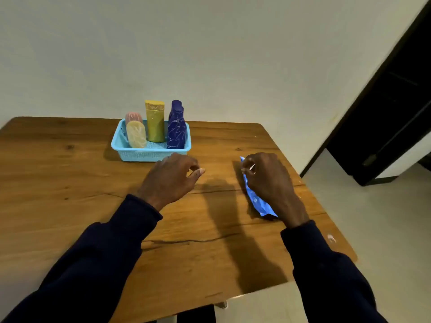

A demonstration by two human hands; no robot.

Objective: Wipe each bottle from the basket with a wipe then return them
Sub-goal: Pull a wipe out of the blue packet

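A light blue basket [130, 152] stands at the far middle of the wooden table. In it are a dark blue bottle [176, 129], a yellow tube [155, 121], a pale yellow bottle [136, 134] and a pink bottle [133, 117] behind it. My left hand [171, 177] hovers just in front of the basket, fingers loosely curled, holding nothing. My right hand [268, 177] rests on a blue pack of wipes [257, 202] lying on the table at the right, its fingertips pinching something small and white at the pack's top.
The wooden table [70, 183] ends close to the pack on the right, with pale floor [384, 229] beyond. A plain wall stands behind the basket. A dark doorway [391, 113] is at the far right.
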